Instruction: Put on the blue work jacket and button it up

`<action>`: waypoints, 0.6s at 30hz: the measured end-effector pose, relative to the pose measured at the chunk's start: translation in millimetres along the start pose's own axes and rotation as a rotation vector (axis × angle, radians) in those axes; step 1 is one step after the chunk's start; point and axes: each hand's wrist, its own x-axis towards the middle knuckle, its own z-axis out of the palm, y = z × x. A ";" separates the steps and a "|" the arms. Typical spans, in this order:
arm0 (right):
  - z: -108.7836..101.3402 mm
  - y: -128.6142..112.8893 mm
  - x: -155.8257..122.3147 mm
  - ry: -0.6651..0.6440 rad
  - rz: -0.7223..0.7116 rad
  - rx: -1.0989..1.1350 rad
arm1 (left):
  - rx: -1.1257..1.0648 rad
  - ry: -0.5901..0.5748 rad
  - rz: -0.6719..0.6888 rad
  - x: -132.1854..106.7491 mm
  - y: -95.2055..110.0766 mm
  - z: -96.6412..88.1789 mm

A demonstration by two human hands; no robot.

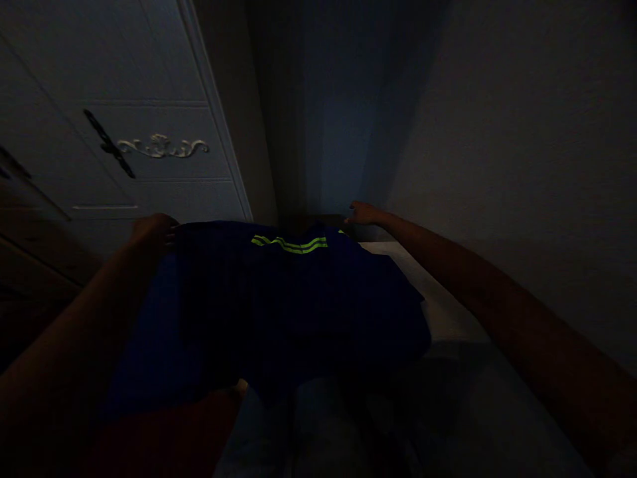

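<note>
in dim light, a dark blue garment (308,299) with yellow-green stripes (301,247) is lying spread out in front of the person, its right side overlapping a pale surface (442,318). the left hand (153,229) is touching the garment's far left corner; whether its grip is closing on the cloth, i cannot tell. the right hand (364,213) is reaching just beside the far edge, thumb and finger standing apart. a panelled door (169,73) is standing beyond, on the left.
</note>
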 end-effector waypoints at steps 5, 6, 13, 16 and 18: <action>73.1 -12.4 -96.0 -0.010 -0.246 0.000 | 0.157 0.061 -0.208 -61.4 22.0 2.4; 86.4 -16.8 -118.9 -0.024 -0.281 0.004 | 0.190 0.124 -0.053 -85.0 33.7 1.8; 136.9 -15.3 -229.1 -0.115 -0.329 -0.232 | -0.016 -0.259 0.496 -298.6 56.6 18.0; 136.3 5.7 -241.5 -0.122 -0.280 -0.292 | 0.108 -0.606 0.609 -359.5 26.0 29.8; 132.2 21.6 -242.9 -0.119 -0.280 -0.255 | 0.238 -0.714 0.606 -379.2 3.4 35.8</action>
